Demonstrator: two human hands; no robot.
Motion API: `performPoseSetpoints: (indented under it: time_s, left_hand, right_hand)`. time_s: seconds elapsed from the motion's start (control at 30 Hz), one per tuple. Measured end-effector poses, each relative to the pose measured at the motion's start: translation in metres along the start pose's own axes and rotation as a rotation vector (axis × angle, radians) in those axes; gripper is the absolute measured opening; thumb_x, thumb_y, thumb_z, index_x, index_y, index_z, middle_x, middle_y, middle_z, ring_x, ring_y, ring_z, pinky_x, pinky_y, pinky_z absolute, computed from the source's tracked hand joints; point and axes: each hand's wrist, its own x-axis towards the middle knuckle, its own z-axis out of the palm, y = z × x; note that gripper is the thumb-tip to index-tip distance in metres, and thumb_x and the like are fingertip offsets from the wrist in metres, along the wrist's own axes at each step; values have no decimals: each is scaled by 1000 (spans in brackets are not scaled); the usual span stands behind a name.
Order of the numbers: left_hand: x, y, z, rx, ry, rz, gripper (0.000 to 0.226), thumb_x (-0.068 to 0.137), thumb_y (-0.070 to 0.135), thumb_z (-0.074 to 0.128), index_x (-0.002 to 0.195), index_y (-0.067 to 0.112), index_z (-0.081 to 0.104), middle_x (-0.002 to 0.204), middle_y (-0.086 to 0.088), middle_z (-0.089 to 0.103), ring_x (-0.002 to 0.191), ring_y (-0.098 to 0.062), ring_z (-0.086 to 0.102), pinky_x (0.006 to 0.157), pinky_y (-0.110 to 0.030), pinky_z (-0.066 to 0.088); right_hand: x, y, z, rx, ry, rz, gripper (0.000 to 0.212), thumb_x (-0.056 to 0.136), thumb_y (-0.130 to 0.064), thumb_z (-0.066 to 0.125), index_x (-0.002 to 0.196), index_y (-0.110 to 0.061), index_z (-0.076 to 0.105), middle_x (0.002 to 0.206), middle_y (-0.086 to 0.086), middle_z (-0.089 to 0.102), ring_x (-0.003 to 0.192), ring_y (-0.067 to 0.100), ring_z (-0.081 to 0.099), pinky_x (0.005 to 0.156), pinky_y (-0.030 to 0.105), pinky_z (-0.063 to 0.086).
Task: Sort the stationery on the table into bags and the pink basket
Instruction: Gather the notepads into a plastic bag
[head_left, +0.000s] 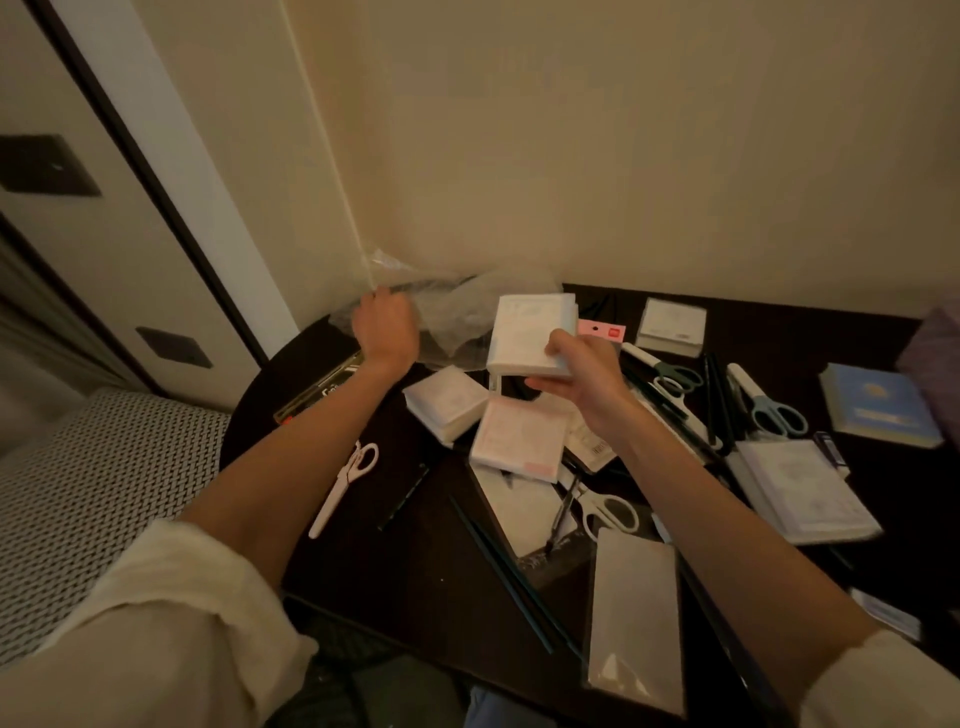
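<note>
Both hands work together: the left hand (387, 327) grips the clear bag (457, 306) at frame centre, apparently to hold its mouth open, while the right hand (576, 374) holds a white notepad (530, 332) beside it, ready to slide in. On the tabletop (415, 582) I count four scissors and about six more pads. No pink basket shows.
</note>
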Motion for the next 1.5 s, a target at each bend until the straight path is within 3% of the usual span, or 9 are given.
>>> performPoseSetpoints:
  time_s: [0.13, 0.57, 0.73, 0.87, 1.03, 1.13, 1.23, 1.33, 1.5]
  left_hand:
    - [17, 5, -24, -35, 66, 45, 19, 94, 5, 51, 88, 2, 69, 95, -16, 62, 86, -28, 57, 63, -33, 38]
    - [-54, 43, -115, 97, 9, 279, 19, 89, -4, 44, 97, -2, 62, 107, -19, 56, 91, -31, 59, 67, -32, 41]
    - [-94, 37, -130, -56, -102, 299, 8, 82, 1, 53, 75, 5, 54, 89, -15, 60, 84, -30, 61, 61, -31, 40]
    - [-109, 26, -130, -251, -202, 250, 14, 84, 6, 56, 91, 1, 67, 83, -13, 67, 75, -27, 63, 70, -39, 55]
    - [-123, 21, -124, -366, -307, 221, 28, 97, 24, 48, 76, 7, 57, 64, -3, 49, 60, -20, 47, 51, -29, 32]
    - [-129, 18, -122, -408, -305, 265, 29, 100, 29, 44, 100, 7, 63, 83, -4, 63, 74, -18, 57, 62, -28, 37]
    - [-139, 18, -128, -448, -320, 346, 40, 102, 29, 41, 136, 9, 51, 103, -13, 69, 90, -23, 64, 76, -29, 42]
    - [-148, 16, -126, -452, -259, 407, 42, 103, 28, 40, 141, 13, 46, 101, -16, 70, 93, -27, 65, 71, -24, 37]
    - [-155, 7, -114, -517, -234, 418, 42, 102, 31, 41, 140, 16, 48, 112, -8, 68, 101, -20, 63, 81, -29, 44]
  right_hand:
    - [-9, -14, 4, -11, -79, -45, 26, 88, -6, 58, 113, -2, 51, 111, 7, 53, 100, 23, 61, 79, 38, 59]
    - [-59, -36, 6, -260, -163, -28, 3, 90, -2, 58, 89, -1, 56, 98, 14, 61, 87, 24, 68, 65, 32, 61]
    - [-77, -23, -1, -247, -150, 44, 11, 91, -3, 59, 101, -2, 54, 112, 17, 58, 92, 29, 69, 65, 29, 61]
    - [-89, -19, -6, -259, -188, 63, 13, 92, -2, 58, 105, -3, 53, 113, 15, 57, 95, 29, 68, 70, 30, 61]
    - [-100, -17, 1, -312, -255, 140, 38, 91, 2, 57, 124, -4, 41, 130, 15, 45, 105, 34, 62, 66, 32, 61]
    - [-102, -18, 5, -305, -283, 219, 36, 92, 5, 53, 122, -8, 38, 131, 15, 41, 94, 31, 61, 70, 34, 61]
    - [-99, -11, 6, -327, -321, 293, 30, 94, 5, 51, 119, -7, 39, 130, 17, 45, 109, 36, 59, 75, 38, 58]
    - [-94, 4, 10, -300, -345, 344, 35, 93, 2, 54, 127, 2, 45, 125, 17, 56, 108, 31, 61, 63, 34, 61]
    - [-88, 32, 21, -144, -334, 340, 26, 93, 2, 56, 118, 6, 54, 98, 14, 65, 91, 23, 66, 68, 32, 60]
